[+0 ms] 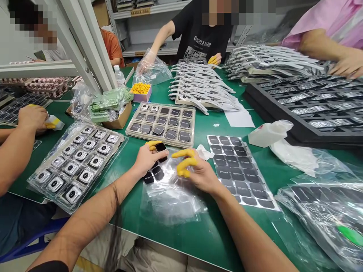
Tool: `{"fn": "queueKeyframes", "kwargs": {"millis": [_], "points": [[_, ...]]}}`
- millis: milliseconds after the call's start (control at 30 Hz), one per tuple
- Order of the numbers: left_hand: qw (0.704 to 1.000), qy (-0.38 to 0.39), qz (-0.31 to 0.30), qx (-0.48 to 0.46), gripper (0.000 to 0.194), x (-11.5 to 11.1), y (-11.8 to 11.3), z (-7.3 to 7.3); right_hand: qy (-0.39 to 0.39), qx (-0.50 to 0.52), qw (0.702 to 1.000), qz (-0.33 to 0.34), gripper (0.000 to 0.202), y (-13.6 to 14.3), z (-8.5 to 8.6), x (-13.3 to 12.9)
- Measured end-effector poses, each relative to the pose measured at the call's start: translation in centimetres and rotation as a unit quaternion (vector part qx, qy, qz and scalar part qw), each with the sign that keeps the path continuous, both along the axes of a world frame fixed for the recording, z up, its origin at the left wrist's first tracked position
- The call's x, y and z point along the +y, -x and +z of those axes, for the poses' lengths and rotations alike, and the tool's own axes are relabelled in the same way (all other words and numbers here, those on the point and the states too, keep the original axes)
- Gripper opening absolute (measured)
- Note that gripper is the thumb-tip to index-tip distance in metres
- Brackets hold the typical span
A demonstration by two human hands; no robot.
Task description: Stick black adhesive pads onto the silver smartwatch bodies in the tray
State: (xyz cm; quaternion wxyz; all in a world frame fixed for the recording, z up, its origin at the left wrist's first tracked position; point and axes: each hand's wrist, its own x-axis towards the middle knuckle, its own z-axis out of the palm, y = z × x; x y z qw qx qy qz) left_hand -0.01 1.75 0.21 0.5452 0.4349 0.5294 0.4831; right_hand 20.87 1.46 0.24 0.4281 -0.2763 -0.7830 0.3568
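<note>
Pinched in my left hand [149, 155] is a smartwatch body [160, 147] with a dark screen, held above the table. Yellow finger cots cover some fingertips of both hands. My right hand [195, 170] hovers just to the right, fingers apart, with nothing visible in it. Beneath both hands lie clear plastic bags [172, 204], and a few black square stickers [158, 173] rest by my left hand. A sheet of black square stickers [236, 173] lies right of my right hand. Beyond my hands, a tray [133, 132] holds watch bodies, most covered with black squares.
At left stands a clear tray of watch bodies [81, 155], backs up. A white bottle [268, 134], a box of yellow finger cots [141, 90], stacked white watch straps [201, 87] and a black foam tray [312, 132] surround the work area. Co-workers' hands [34, 117] are nearby.
</note>
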Motion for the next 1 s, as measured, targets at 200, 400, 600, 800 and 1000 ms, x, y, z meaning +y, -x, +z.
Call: {"fn": "queueKeyframes", "kwargs": {"millis": [200, 400, 600, 800, 1000], "points": [[0.979, -0.063, -0.083, 0.173, 0.054, -1.2, -0.7, 0.4, 0.32, 0.182, 0.918, -0.15, 0.037, -0.9, 1.6, -0.4], [0.967, -0.062, -0.14, 0.205, 0.062, -1.7, -1.6, -0.3, 0.427, 0.178, 0.867, -0.186, 0.041, 1.1, 0.6, -0.6], [0.954, -0.088, -0.151, 0.243, 0.058, -1.6, -1.7, -0.2, 0.45, 0.184, 0.855, -0.183, 0.042, 1.7, -0.1, -0.7], [0.949, -0.082, -0.154, 0.264, 0.055, -1.7, -1.9, 0.1, 0.448, 0.186, 0.856, -0.18, 0.041, 1.9, -0.4, -0.6], [0.94, -0.09, -0.152, 0.291, 0.053, -1.6, -1.9, 0.4, 0.434, 0.175, 0.864, -0.188, 0.037, 2.0, -0.6, -0.7]]}}
